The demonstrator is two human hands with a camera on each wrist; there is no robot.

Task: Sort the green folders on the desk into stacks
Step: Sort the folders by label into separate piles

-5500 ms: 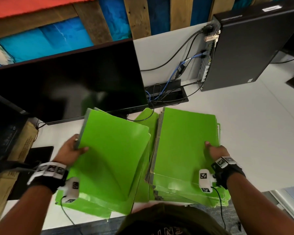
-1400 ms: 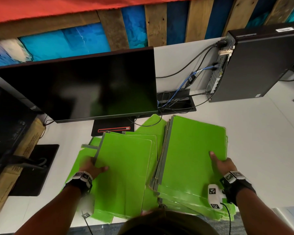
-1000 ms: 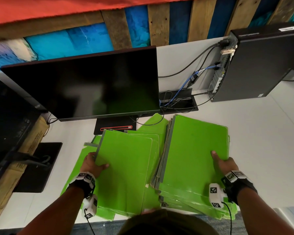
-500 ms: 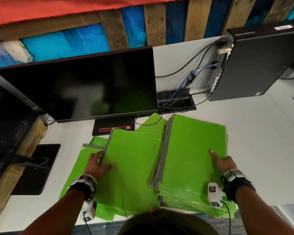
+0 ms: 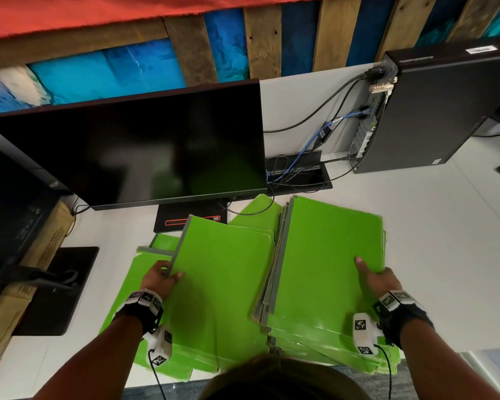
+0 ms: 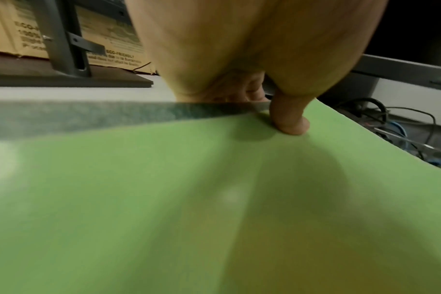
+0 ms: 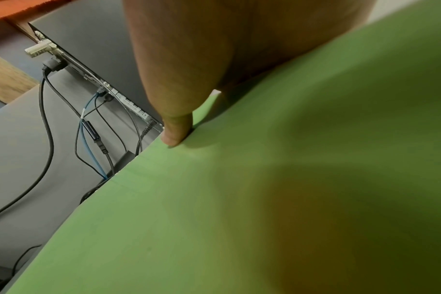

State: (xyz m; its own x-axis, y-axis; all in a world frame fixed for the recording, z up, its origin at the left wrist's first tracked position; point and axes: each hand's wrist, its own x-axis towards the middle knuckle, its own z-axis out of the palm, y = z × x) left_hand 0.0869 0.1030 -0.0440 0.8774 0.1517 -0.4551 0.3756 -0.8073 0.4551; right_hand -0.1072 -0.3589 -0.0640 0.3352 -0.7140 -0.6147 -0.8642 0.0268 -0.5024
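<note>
We hold one folder (image 5: 220, 272) by its grey spine edge, left hand (image 5: 159, 280) pinching it with the thumb on top and fingers curled under. To land it well, we should carry it level over the right stack (image 5: 326, 264), square its spine to the grey spines there, then lower it flat. Our right hand (image 5: 377, 280) grips that stack's outer edge, thumb pressed on the top cover, steadying it. The folders are bright, glossy green card with grey strips; loose ones lie fanned on the white desk (image 5: 430, 241) beneath the lifted one.

Green folders (image 5: 223, 272) in two overlapping stacks, desk front
</note>
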